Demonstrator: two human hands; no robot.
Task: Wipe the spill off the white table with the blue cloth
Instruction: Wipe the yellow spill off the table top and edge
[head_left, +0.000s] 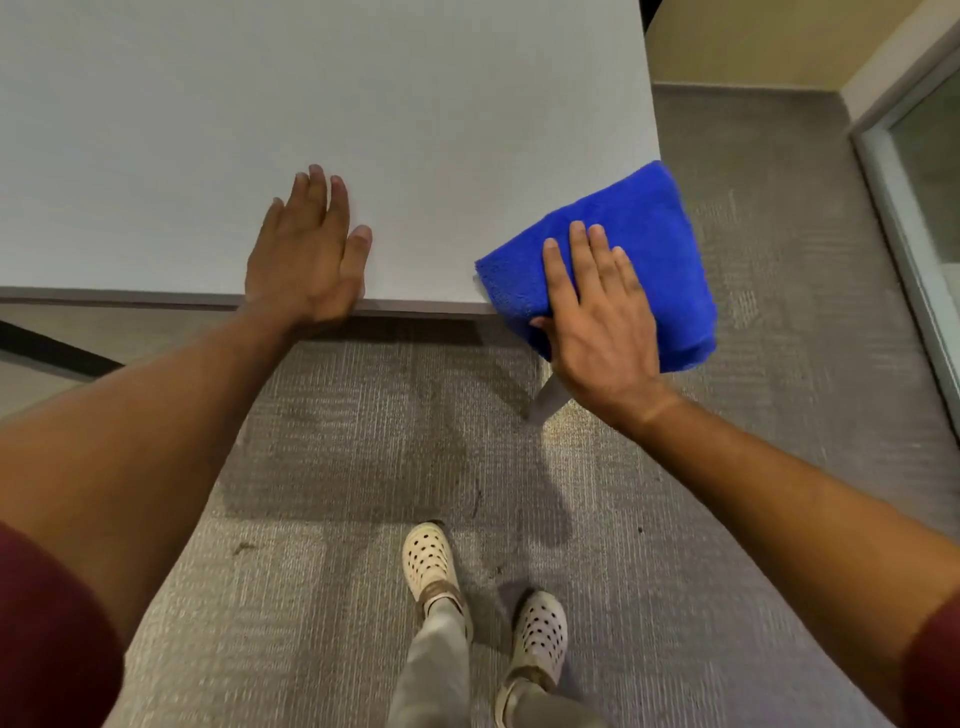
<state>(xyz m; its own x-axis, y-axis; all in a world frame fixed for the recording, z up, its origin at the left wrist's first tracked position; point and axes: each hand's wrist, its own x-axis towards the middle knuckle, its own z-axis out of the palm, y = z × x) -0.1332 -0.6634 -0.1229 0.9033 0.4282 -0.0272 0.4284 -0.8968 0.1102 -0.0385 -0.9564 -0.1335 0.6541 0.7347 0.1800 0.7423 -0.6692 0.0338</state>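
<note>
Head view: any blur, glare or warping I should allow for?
Head view: wide-angle bend at the table edges; soft motion blur on the shoes; no glare; even light, shadow under the table edge; cloth and both hands reasonably sharp.

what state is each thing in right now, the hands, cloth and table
left hand: open, flat on the table near its front edge
right hand: open, palm pressed on the cloth
blue cloth: folded, overhanging the table's front right corner
white table: no spill visible
</note>
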